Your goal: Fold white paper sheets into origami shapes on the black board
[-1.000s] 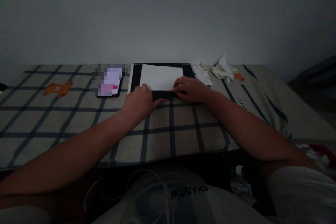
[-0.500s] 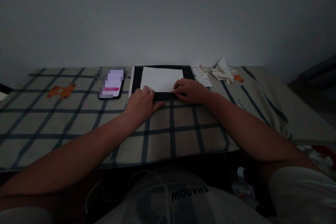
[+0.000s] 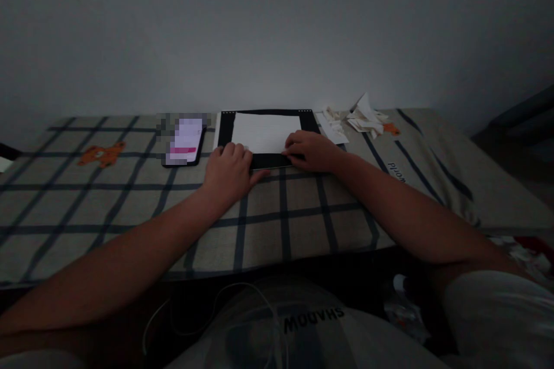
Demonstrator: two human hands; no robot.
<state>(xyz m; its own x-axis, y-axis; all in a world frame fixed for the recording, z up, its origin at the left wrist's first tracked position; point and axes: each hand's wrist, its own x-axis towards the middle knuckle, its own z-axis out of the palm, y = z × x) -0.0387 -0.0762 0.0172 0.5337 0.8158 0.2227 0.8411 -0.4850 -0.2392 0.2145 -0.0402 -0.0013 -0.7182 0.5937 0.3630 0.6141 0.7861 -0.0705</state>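
A white sheet of paper (image 3: 266, 132) lies on a black pad (image 3: 264, 160) with a row of small white marks at its top corners. My left hand (image 3: 229, 170) rests flat over the lower left of the pad, fingertips at the paper's edge and thumb stretched out along the front. At the lower right corner of the sheet, the fingers of my right hand (image 3: 309, 150) are pinched together on the paper's edge. Its fingertips are partly hidden.
A lit phone (image 3: 186, 141) lies left of the pad. To the right are torn paper scraps (image 3: 366, 118) beside a flat white piece (image 3: 335, 130). A checked cloth (image 3: 303, 225) covers the table against the wall. Below stands a clear bottle (image 3: 404, 305); a white cable (image 3: 216, 300) hangs near my lap.
The view has shifted slightly. Both hands keep nearly the same places on the pad, and the sheet has not visibly moved on it.
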